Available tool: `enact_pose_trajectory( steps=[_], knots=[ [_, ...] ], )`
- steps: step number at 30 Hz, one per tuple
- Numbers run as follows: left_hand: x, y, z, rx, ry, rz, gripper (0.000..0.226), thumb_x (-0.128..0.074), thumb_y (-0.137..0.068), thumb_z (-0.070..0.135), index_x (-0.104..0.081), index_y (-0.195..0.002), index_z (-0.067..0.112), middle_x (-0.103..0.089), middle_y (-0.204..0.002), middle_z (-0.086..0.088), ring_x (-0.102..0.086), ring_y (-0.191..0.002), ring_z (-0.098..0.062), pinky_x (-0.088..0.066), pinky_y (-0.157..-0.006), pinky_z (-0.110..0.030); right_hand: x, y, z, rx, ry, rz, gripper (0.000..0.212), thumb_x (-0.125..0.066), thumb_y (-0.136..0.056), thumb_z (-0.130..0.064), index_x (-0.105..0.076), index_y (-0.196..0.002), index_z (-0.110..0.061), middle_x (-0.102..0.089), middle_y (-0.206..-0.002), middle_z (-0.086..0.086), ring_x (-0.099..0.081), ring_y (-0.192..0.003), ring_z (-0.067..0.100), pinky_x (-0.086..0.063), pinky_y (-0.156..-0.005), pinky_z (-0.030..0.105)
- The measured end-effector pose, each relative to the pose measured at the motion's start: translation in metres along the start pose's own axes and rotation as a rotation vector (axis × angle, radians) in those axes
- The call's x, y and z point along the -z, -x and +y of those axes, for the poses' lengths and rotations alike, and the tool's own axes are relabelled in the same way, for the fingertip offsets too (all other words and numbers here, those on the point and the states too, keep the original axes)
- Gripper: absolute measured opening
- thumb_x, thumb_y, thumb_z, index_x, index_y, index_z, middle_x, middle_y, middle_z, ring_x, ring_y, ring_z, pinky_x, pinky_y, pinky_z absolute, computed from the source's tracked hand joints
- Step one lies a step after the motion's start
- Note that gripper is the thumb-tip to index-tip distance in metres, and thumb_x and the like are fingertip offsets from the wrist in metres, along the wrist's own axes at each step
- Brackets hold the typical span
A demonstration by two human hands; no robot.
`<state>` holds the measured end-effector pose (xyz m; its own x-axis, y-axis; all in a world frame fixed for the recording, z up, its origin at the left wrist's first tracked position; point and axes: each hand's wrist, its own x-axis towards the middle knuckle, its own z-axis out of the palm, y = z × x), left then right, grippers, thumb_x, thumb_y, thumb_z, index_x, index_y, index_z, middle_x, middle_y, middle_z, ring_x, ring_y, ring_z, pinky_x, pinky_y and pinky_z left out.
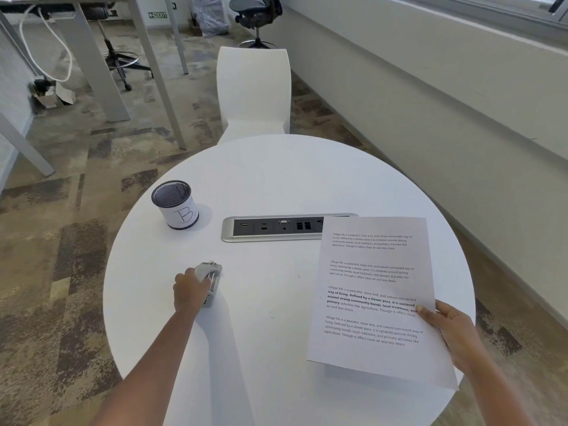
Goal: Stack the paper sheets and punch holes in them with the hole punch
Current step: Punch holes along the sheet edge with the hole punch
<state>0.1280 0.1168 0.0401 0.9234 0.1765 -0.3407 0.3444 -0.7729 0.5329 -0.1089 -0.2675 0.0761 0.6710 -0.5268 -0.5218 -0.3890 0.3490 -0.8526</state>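
A grey hole punch (211, 279) rests on the round white table (270, 179), left of centre. My left hand (189, 290) is wrapped over its near end. Printed paper sheets (373, 290) are held over the table's right side, their near edge lifted off the surface and casting a shadow. My right hand (447, 329) pinches the sheets at their right edge, thumb on top. How many sheets are in the stack cannot be made out.
A black mesh pen cup (175, 204) with a white label stands at the table's left rear. A silver power socket strip (276, 228) is set into the middle, its right end under the paper. A white chair (253, 90) stands behind the table.
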Motion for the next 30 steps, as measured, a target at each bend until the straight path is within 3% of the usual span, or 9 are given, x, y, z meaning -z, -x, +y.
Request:
enact_pose_trajectory(
  steps=[4, 7, 9, 12, 15, 17, 20, 26, 30],
  knots=[
    [-0.002, 0.012, 0.013, 0.022, 0.052, 0.120, 0.045, -0.055, -0.085, 0.005, -0.041, -0.125, -0.007, -0.040, -0.126, -0.033, -0.038, -0.119, -0.045, -0.038, -0.095, -0.052, 0.007, -0.001, -0.001, 0.004, 0.005, 0.011, 0.017, -0.056, -0.085, 0.001, -0.067, -0.091, -0.010, -0.077, -0.071, 0.003, -0.071, -0.059, 0.020, -0.060, -0.052, 0.034],
    [-0.013, 0.028, 0.033, -0.199, 0.070, 0.220, 0.047, -0.052, -0.084, 0.000, -0.041, -0.129, -0.005, -0.041, -0.128, -0.029, -0.038, -0.121, -0.040, -0.036, -0.098, -0.050, 0.014, -0.003, -0.001, -0.007, -0.002, 0.018, 0.017, -0.055, -0.085, 0.002, -0.066, -0.091, -0.010, -0.076, -0.070, 0.004, -0.071, -0.058, 0.020, -0.060, -0.052, 0.035],
    [-0.027, 0.046, 0.046, -0.373, 0.117, 0.198, 0.045, -0.053, -0.083, -0.004, -0.045, -0.127, -0.005, -0.047, -0.123, -0.027, -0.043, -0.118, -0.038, -0.035, -0.101, -0.047, 0.018, -0.005, -0.001, -0.014, -0.005, 0.028, 0.017, -0.056, -0.085, 0.002, -0.066, -0.090, -0.010, -0.076, -0.069, 0.004, -0.071, -0.057, 0.021, -0.060, -0.051, 0.036],
    [-0.058, 0.084, 0.063, -0.516, 0.257, 0.012, 0.034, -0.053, -0.084, -0.005, -0.053, -0.118, -0.004, -0.055, -0.116, -0.023, -0.053, -0.110, -0.034, -0.042, -0.099, -0.041, 0.023, -0.008, 0.001, -0.026, -0.003, 0.034, 0.016, -0.056, -0.085, 0.002, -0.066, -0.090, -0.010, -0.076, -0.069, 0.005, -0.071, -0.057, 0.021, -0.060, -0.052, 0.037],
    [-0.090, 0.117, 0.079, -0.438, 0.339, -0.250, 0.021, -0.050, -0.090, 0.004, -0.061, -0.108, 0.002, -0.062, -0.107, -0.018, -0.062, -0.094, -0.032, -0.047, -0.082, -0.031, 0.030, -0.010, 0.004, -0.033, 0.010, 0.037, 0.016, -0.056, -0.085, 0.001, -0.066, -0.090, -0.010, -0.076, -0.069, 0.004, -0.071, -0.057, 0.021, -0.060, -0.054, 0.038],
    [-0.104, 0.128, 0.084, -0.357, 0.342, -0.402, 0.021, -0.048, -0.092, 0.010, -0.062, -0.107, 0.004, -0.065, -0.101, -0.016, -0.064, -0.087, -0.030, -0.048, -0.078, -0.031, 0.031, -0.011, 0.005, -0.030, 0.020, 0.041, 0.016, -0.056, -0.085, 0.001, -0.066, -0.089, -0.010, -0.076, -0.069, 0.005, -0.071, -0.057, 0.020, -0.060, -0.054, 0.037],
    [-0.120, 0.141, 0.094, -0.257, 0.406, -0.547, 0.023, -0.046, -0.093, 0.011, -0.060, -0.108, 0.001, -0.063, -0.076, -0.003, -0.059, -0.062, -0.016, -0.047, -0.060, -0.025, 0.041, -0.015, 0.003, -0.026, 0.043, 0.052, 0.014, -0.058, -0.084, 0.000, -0.067, -0.087, -0.011, -0.076, -0.068, 0.005, -0.071, -0.056, 0.021, -0.059, -0.055, 0.038],
    [-0.141, 0.149, 0.117, -0.191, 0.362, -0.590, 0.019, -0.052, -0.086, 0.003, -0.062, -0.102, 0.003, -0.059, -0.065, 0.005, -0.054, -0.038, 0.007, -0.044, -0.046, -0.011, 0.062, -0.031, -0.005, -0.035, 0.099, 0.084, 0.012, -0.058, -0.084, 0.001, -0.065, -0.086, -0.008, -0.075, -0.063, 0.004, -0.069, -0.052, 0.021, -0.059, -0.056, 0.041],
    [-0.156, 0.155, 0.134, -0.172, 0.361, -0.558, 0.018, -0.058, -0.083, 0.003, -0.064, -0.100, 0.002, -0.061, -0.067, 0.004, -0.058, -0.044, 0.003, -0.045, -0.045, -0.012, 0.072, -0.046, -0.012, -0.026, 0.170, 0.100, 0.012, -0.057, -0.085, 0.002, -0.064, -0.088, -0.008, -0.073, -0.057, -0.001, -0.068, -0.049, 0.019, -0.058, -0.054, 0.037]
  ],
)
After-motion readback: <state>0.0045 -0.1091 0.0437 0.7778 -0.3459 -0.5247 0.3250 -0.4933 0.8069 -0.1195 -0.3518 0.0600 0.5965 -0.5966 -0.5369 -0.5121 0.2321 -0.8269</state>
